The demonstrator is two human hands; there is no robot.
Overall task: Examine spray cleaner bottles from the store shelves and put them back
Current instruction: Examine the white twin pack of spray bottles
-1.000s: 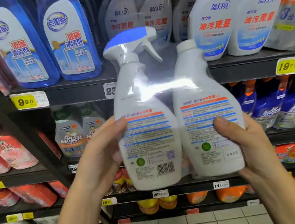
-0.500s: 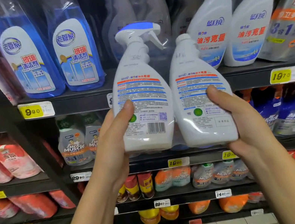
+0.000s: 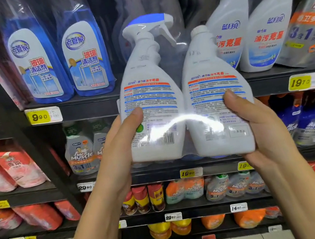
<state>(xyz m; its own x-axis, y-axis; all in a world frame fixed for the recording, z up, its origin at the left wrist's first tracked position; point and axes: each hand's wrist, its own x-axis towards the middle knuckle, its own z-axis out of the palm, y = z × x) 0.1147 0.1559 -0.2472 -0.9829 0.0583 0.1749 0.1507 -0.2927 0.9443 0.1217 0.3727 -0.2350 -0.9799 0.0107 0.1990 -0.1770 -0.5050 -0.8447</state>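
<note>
Barcode (image 3: 167,138) sits low on wrapped spray-bottle twin-pack (image 3: 152,97).

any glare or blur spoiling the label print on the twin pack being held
Head view: a white glare streak runs low across the twin pack, washing out the print beside the barcode; head view again, the silver pouch at the right edge is smeared, and the fine label text is too soft to read.
</note>
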